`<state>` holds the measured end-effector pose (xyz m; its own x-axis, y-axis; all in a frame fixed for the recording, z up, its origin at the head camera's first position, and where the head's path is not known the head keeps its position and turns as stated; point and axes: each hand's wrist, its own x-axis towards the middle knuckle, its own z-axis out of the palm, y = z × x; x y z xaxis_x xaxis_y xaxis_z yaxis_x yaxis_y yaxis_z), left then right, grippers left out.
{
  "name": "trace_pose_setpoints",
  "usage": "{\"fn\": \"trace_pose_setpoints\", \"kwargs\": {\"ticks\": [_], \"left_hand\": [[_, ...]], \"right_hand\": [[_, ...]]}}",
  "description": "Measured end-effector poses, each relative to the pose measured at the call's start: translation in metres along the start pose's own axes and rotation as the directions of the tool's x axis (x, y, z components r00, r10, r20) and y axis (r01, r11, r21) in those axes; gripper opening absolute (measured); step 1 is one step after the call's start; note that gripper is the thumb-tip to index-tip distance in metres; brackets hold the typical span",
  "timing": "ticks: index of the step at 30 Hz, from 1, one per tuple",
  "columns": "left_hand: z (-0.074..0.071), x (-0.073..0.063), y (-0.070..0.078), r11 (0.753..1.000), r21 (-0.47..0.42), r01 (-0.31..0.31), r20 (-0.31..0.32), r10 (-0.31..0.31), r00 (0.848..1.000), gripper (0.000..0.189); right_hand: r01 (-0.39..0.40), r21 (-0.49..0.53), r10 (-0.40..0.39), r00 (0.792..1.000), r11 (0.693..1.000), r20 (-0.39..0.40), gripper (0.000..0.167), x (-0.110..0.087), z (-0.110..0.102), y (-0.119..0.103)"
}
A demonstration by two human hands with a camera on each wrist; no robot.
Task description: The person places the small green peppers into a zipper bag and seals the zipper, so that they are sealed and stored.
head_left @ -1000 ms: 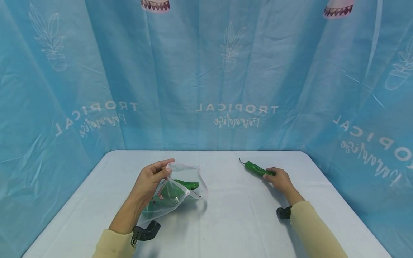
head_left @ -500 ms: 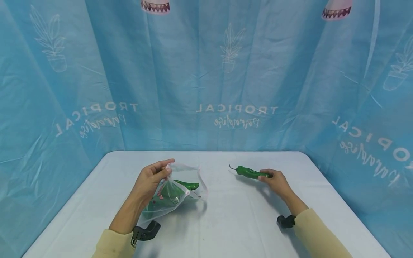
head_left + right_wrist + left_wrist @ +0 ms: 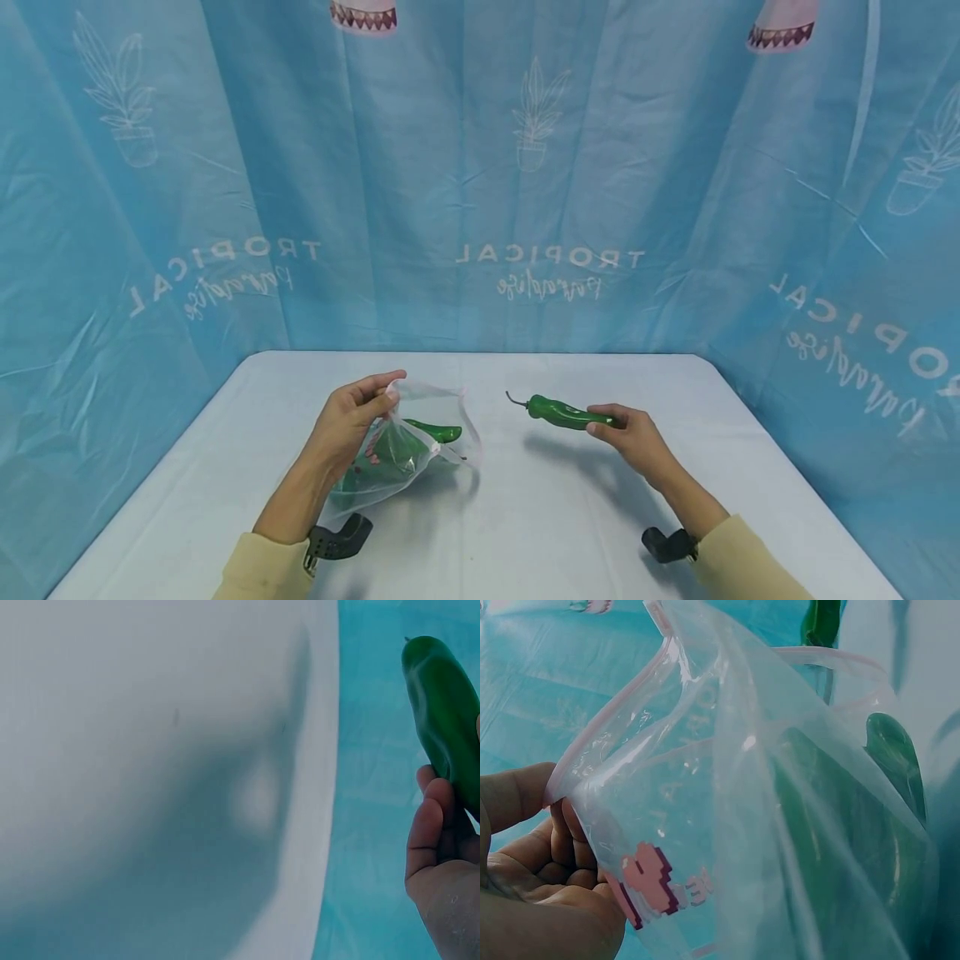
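My left hand (image 3: 347,423) pinches the rim of a clear plastic zip bag (image 3: 682,772) with a pink-edged mouth that gapes toward the right. Inside the bag lie green peppers (image 3: 401,450), blurred by the plastic; how many cannot be told. One pepper's tip (image 3: 444,432) shows near the bag's mouth. To the right, my right hand (image 3: 633,439) holds another green pepper (image 3: 562,414) by its blunt end, above the table, its thin curved stem pointing left toward the bag. The right wrist view shows this green pepper (image 3: 442,697) between the fingers, partly cut off by the frame edge.
A white-covered table (image 3: 495,533) lies under both hands. Blue printed curtains (image 3: 480,183) stand around its back and sides. Each wrist wears a black camera mount, one seen near the left sleeve (image 3: 341,537).
My right hand has lifted the green pepper off the table and carried it left toward the bag. My left hand and the bag have stayed in place.
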<state>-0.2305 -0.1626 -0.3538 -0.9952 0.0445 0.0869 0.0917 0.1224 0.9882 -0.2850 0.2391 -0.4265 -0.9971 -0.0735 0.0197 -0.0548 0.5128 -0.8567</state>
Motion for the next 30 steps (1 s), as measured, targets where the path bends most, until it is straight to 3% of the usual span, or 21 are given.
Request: {"fn": "trace_pose_setpoints", "kwargs": {"ticks": [14, 30], "left_hand": [[-0.001, -0.001, 0.001, 1.0, -0.015, -0.019, 0.008, 0.019, 1.0, 0.041], [0.001, -0.001, 0.001, 1.0, -0.006, -0.031, -0.001, 0.031, 1.0, 0.041]], "right_hand": [[0.12, 0.118, -0.131, 0.988, 0.986, 0.084, 0.043, -0.026, 0.024, -0.036], [0.198, 0.153, -0.221, 0.963, 0.968, 0.156, 0.041, -0.026, 0.067, -0.076]]}}
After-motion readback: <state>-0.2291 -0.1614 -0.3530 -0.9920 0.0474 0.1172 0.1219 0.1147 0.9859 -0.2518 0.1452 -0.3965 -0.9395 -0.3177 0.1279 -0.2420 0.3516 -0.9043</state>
